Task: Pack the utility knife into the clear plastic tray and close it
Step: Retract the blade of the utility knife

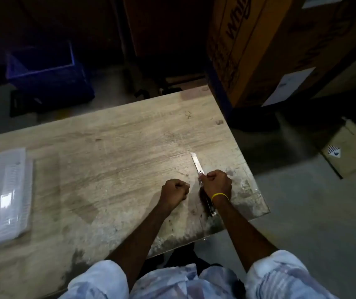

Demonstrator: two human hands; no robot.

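Observation:
The utility knife (197, 164) is at the right side of the wooden table (116, 145), its silver blade extended and pointing away from me. My right hand (217, 183), with a yellow band on the wrist, is closed around the knife's handle, whose rear end shows below the wrist. My left hand (175, 189) is a closed fist just left of it, resting on the table with nothing visible in it. The clear plastic tray (5, 195) lies flat at the table's far left edge, well apart from both hands.
A blue crate (47, 70) stands on the floor beyond the table at the left. Large cardboard boxes (265, 46) rise at the back right, and a smaller box (354, 147) sits on the floor to the right. The table's right corner is near my right hand.

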